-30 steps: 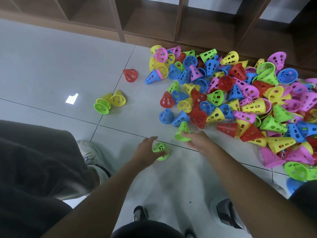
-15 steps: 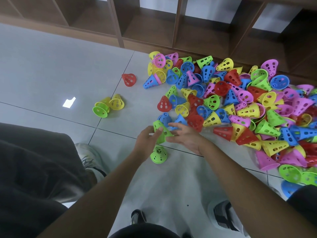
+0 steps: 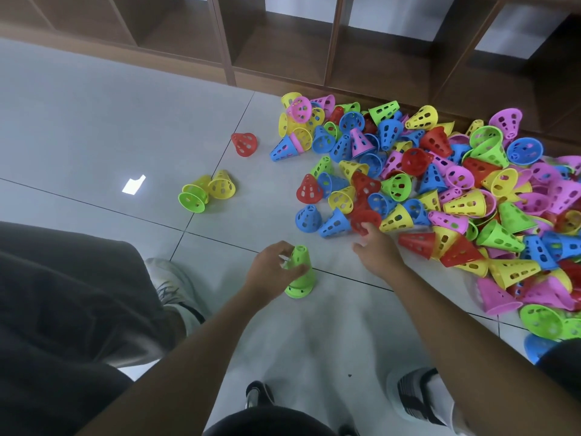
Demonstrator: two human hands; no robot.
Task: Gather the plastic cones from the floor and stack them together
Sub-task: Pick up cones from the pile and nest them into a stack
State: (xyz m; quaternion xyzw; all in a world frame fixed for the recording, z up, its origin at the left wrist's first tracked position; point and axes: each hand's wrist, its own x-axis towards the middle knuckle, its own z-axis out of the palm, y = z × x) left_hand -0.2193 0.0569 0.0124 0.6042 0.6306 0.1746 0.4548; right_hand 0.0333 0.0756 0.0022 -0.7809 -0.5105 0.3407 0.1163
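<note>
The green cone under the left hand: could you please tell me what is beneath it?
Another green cone sits beneath the top cone, which the left hand grips; both stand upright on the floor tile. Whether more cones nest inside is hidden.

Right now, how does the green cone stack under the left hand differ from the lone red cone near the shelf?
The green cone stack stands upright, gripped by the left hand; the lone red cone lies tipped over, untouched. The green is stacked cones; the red is single. Both are perforated plastic.

Green cone stack (image 3: pixel 299 272) upright on floor, two nested, perforated. Loose cone pile (image 3: pixel 440 190) right: red, blue, yellow, pink, green, mostly tipped over.
</note>
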